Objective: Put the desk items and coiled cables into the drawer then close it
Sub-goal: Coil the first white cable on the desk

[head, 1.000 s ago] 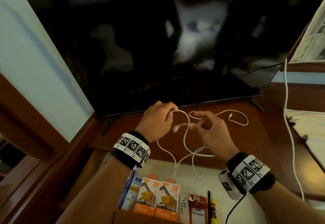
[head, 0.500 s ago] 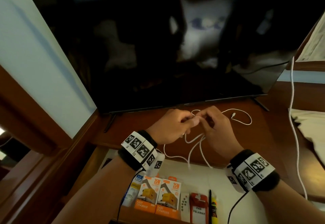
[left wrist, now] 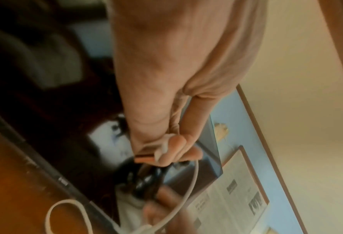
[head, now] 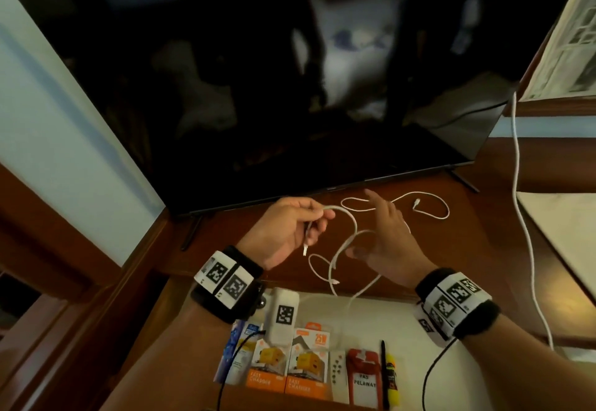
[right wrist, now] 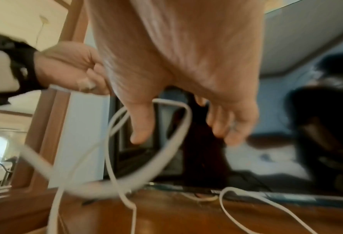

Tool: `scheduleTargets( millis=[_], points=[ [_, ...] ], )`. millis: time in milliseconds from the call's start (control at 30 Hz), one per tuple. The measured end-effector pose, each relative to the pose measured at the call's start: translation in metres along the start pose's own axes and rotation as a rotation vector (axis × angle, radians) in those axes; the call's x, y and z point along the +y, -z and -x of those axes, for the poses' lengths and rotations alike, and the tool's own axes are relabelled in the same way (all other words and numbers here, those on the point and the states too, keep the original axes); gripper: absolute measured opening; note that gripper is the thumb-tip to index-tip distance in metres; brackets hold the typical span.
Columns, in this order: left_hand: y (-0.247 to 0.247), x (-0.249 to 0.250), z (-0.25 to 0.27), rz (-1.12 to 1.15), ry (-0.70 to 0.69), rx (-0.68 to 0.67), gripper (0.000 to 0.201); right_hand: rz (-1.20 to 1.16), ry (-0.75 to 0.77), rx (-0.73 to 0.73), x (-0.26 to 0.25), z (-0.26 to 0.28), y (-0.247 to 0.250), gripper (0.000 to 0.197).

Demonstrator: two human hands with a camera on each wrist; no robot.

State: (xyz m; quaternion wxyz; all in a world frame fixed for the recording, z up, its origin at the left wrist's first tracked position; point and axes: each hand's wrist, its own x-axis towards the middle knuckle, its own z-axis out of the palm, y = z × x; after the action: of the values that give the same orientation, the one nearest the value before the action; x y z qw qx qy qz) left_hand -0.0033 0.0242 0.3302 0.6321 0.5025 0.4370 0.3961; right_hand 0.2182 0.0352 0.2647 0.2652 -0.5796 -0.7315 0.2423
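My left hand (head: 317,220) grips a white cable (head: 346,243) near its plug end, and the plug hangs below the fingers. The left wrist view shows those fingers (left wrist: 166,152) curled round the cable (left wrist: 188,190). My right hand (head: 374,223) is held open just to the right, fingers spread, with a loop of the cable (right wrist: 174,142) round the thumb. The rest of the cable trails down over the desk edge into the open drawer (head: 387,320). A second white cable (head: 429,212) lies loose on the wooden desk behind my right hand.
The drawer holds two orange charger boxes (head: 290,362), a red card holder (head: 362,375), a pen and a yellow marker (head: 392,378). A large dark TV (head: 290,88) stands along the back of the desk. A white cord (head: 522,217) hangs at the right, beside pale cloth (head: 567,223).
The hands were together on the cable half a second ago. My right hand has let go, opened and drawn to the right, while the left keeps its grip and has turned palm up.
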Motion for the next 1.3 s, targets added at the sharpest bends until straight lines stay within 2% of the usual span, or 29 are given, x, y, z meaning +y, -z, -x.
scheduleTargets(
  millis=[33, 100, 133, 233, 300, 367, 433, 500, 567, 633, 733, 800, 833, 867, 967, 1033, 1133, 1233, 1300],
  points=[
    [-0.005, -0.004, 0.000, 0.016, 0.036, 0.014, 0.023, -0.001, 0.127, 0.019, -0.009, 0.000, 0.003, 0.107],
    [-0.013, -0.008, -0.003, 0.062, 0.053, 0.091, 0.022, -0.060, 0.337, 0.009, -0.016, -0.001, 0.003, 0.085],
    [-0.015, -0.009, -0.005, 0.051, 0.041, 0.147, 0.021, -0.173, 0.350, -0.038, -0.019, 0.000, 0.003, 0.073],
    [-0.014, -0.010, -0.008, -0.105, -0.023, 0.267, 0.016, -0.551, 0.184, -0.164, -0.029, 0.005, 0.003, 0.038],
    [-0.010, -0.009, -0.006, -0.106, -0.018, 0.241, 0.011, -0.549, 0.165, -0.131, -0.027, 0.005, 0.000, 0.017],
    [-0.006, -0.006, 0.000, -0.108, 0.019, 0.143, 0.018, -0.486, 0.181, -0.084, -0.020, 0.004, -0.004, 0.014],
    [0.001, -0.001, 0.006, -0.225, 0.027, 0.102, 0.026, -0.413, 0.212, -0.073, -0.008, 0.002, -0.005, 0.016],
    [0.012, 0.004, 0.008, -0.282, -0.030, 0.164, 0.025, -0.286, 0.256, -0.119, 0.006, 0.002, -0.003, 0.022],
    [0.027, 0.008, 0.007, -0.243, -0.123, 0.287, 0.026, -0.207, 0.244, -0.177, 0.017, 0.004, -0.003, 0.031],
    [0.039, 0.010, 0.007, -0.198, -0.221, 0.430, 0.028, -0.270, 0.140, -0.120, 0.027, 0.003, -0.008, 0.024],
    [0.053, 0.005, 0.006, -0.199, -0.318, 0.612, 0.030, -0.394, -0.251, 0.137, 0.037, -0.005, -0.012, 0.011],
    [0.062, -0.008, 0.001, -0.354, -0.337, 0.729, 0.033, -0.359, -0.448, 0.186, 0.045, -0.006, -0.013, 0.017],
    [0.067, -0.018, -0.002, -0.478, -0.320, 0.744, 0.033, -0.373, -0.468, 0.203, 0.048, -0.005, -0.014, 0.018],
    [0.069, -0.029, -0.006, -0.623, -0.273, 0.722, 0.030, -0.410, -0.443, 0.214, 0.048, -0.005, -0.015, 0.019],
    [0.060, -0.055, -0.009, -1.048, -0.029, 0.613, 0.014, -0.478, -0.236, 0.168, 0.030, -0.007, -0.018, 0.027],
    [0.044, -0.062, -0.011, -1.139, 0.008, 0.522, 0.019, -0.471, -0.118, 0.111, 0.013, -0.010, -0.019, 0.032],
    [0.018, -0.057, -0.011, -0.970, -0.085, 0.295, 0.032, -0.436, -0.023, 0.076, -0.007, -0.013, -0.017, 0.030],
    [0.000, -0.055, -0.011, -0.609, -0.032, 0.049, 0.027, -0.484, 0.000, 0.125, -0.015, -0.015, -0.011, 0.025],
    [-0.006, -0.060, -0.015, -0.490, -0.021, 0.016, 0.030, -0.503, 0.013, 0.120, -0.016, -0.015, -0.007, 0.022]
  ],
)
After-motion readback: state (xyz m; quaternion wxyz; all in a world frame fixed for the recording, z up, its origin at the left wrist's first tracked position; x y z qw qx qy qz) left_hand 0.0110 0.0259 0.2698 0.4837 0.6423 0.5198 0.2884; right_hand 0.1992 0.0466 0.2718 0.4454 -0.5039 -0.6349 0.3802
